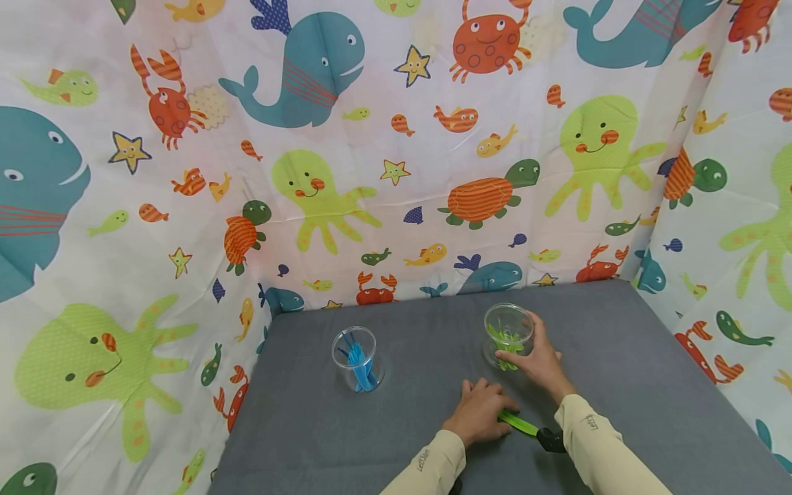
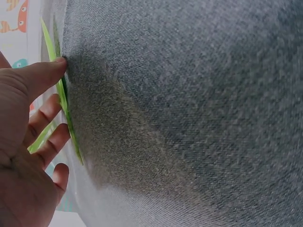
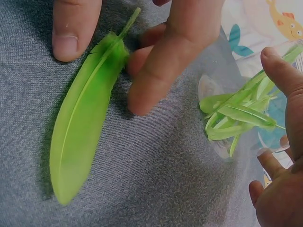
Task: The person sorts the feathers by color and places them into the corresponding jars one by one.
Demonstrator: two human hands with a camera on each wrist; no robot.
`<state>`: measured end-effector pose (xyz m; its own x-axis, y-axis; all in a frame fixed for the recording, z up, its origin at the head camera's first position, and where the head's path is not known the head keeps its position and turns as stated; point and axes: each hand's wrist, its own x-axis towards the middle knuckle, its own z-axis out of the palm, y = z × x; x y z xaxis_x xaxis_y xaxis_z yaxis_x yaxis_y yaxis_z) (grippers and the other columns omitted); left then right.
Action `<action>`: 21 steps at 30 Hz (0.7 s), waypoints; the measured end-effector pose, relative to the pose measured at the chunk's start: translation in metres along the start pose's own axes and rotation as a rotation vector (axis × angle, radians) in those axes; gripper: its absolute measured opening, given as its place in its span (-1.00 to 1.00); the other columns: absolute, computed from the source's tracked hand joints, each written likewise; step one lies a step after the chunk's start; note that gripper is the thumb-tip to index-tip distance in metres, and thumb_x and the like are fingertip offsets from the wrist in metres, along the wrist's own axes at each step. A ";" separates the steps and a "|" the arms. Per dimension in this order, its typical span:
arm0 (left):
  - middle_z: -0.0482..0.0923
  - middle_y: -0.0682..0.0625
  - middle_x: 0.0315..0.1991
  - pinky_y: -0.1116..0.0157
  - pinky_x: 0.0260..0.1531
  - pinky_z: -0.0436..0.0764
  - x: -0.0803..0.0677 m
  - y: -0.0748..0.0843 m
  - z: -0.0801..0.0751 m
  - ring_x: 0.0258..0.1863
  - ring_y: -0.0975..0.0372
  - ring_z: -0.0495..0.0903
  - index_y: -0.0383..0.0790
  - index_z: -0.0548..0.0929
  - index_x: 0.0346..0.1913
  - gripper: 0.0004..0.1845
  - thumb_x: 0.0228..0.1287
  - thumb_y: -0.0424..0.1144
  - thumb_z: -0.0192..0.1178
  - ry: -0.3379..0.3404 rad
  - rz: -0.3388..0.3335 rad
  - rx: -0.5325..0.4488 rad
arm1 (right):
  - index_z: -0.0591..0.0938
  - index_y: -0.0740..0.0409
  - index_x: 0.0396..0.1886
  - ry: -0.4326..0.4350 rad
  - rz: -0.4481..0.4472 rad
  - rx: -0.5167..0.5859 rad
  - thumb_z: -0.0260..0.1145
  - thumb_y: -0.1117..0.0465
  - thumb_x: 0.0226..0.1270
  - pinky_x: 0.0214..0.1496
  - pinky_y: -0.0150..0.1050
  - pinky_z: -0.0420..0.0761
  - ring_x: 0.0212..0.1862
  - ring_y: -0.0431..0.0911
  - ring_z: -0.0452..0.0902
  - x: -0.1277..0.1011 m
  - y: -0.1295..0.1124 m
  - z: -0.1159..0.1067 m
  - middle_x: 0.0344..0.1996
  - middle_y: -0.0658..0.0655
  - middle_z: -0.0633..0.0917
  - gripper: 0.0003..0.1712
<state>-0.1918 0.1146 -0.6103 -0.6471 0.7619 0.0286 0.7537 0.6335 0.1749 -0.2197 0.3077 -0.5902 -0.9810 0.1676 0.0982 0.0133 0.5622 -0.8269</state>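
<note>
A green feather [image 3: 85,123] lies flat on the grey cloth [image 3: 156,189]; in the head view the feather [image 1: 518,423] shows beside my left hand [image 1: 485,409]. That hand lies palm down over its quill end. Its thumb [image 3: 71,28] and a finger [image 3: 175,56] touch down on either side of the quill without clasping it. From the left wrist the feather [image 2: 64,104] appears edge-on under my left hand [image 2: 28,142]. My right hand [image 1: 540,361] grips a clear cup [image 1: 509,335] holding several green feathers [image 3: 236,118].
A second clear cup [image 1: 357,357] with blue feathers stands to the left on the grey table [image 1: 650,371]. Sea-animal printed curtains [image 1: 396,151] wall the table at the back and both sides. A black object [image 1: 551,438] sits near my right sleeve.
</note>
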 end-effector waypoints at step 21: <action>0.57 0.42 -0.45 0.27 -0.28 0.06 -0.005 -0.004 -0.002 -0.37 0.44 0.27 0.40 0.77 -0.05 -0.69 0.13 -0.03 0.50 -0.019 0.006 -0.038 | -0.17 0.01 0.65 0.008 -0.016 0.005 0.58 -0.14 0.12 0.19 0.40 -0.04 0.47 0.44 0.18 -0.001 -0.001 -0.001 0.54 0.43 0.20 0.37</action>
<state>-0.1919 0.1079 -0.6092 -0.6404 0.7680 0.0115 0.7521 0.6240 0.2121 -0.2191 0.3079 -0.5894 -0.9795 0.1647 0.1160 -0.0037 0.5613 -0.8276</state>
